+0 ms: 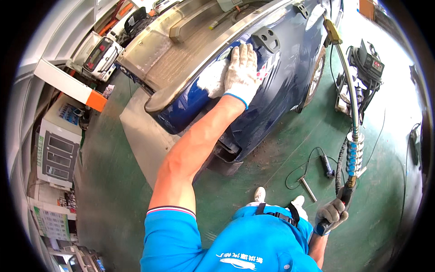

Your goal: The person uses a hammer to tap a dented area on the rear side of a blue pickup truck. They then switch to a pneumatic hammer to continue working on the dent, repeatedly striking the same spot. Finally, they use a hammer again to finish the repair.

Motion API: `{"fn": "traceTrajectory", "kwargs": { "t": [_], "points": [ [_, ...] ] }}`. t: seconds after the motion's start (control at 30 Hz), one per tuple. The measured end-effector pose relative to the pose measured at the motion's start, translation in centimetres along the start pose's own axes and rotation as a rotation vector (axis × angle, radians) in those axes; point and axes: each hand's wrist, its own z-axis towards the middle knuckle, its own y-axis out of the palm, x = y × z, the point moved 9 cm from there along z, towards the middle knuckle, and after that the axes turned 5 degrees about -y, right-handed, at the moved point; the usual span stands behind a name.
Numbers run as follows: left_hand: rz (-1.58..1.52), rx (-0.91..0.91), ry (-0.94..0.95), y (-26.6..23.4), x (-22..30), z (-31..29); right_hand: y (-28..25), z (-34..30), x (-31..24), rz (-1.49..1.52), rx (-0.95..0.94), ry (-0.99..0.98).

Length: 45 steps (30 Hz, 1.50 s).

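My left hand (242, 68), in a white knit glove with a blue cuff, lies flat with fingers stretched on the side of a dark blue vehicle body (276, 86). Beside and partly under its palm is a ragged white patch (213, 78); whether cloth or filler, I cannot tell. A dark grey plastic bracket (267, 40) sits just past the fingertips. My right hand (332, 213), gloved too, is closed round the black handle of a long metal rod tool (355, 156). A ribbed metal section sits above the grip, and the rod reaches up to a brass-coloured block (333, 31) near the body.
A wheeled machine (369, 61) with cables stands on the green floor at right. A black power tool (327, 167), a cord and a metal bar (308, 189) lie near my feet. At left are a white cabinet (58, 154) and an orange-ended white beam (68, 84).
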Motion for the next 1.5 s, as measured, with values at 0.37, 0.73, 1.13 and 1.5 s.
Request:
{"fn": "traceTrajectory", "kwargs": {
  "t": [0.37, 0.73, 1.13, 1.5],
  "points": [
    [-0.009, -0.105, 0.103, -0.8, -1.6, -5.5, -2.9, -1.1, -2.5, -0.153, 0.161, 0.032],
    [-0.014, -0.083, 0.022, -1.0, -0.2, -0.2, -1.8, -0.5, -1.6, -0.239, 0.247, 0.097],
    [-0.184, -0.033, -0.108, -4.5, -6.4, -12.9, -2.2, 0.2, -6.0, -0.289, 0.168, 0.243],
    [-0.178, 0.119, -0.080, -4.0, -4.5, -7.2, -1.1, 1.7, -5.0, -0.289, 0.163, 0.285]
  ]
}}
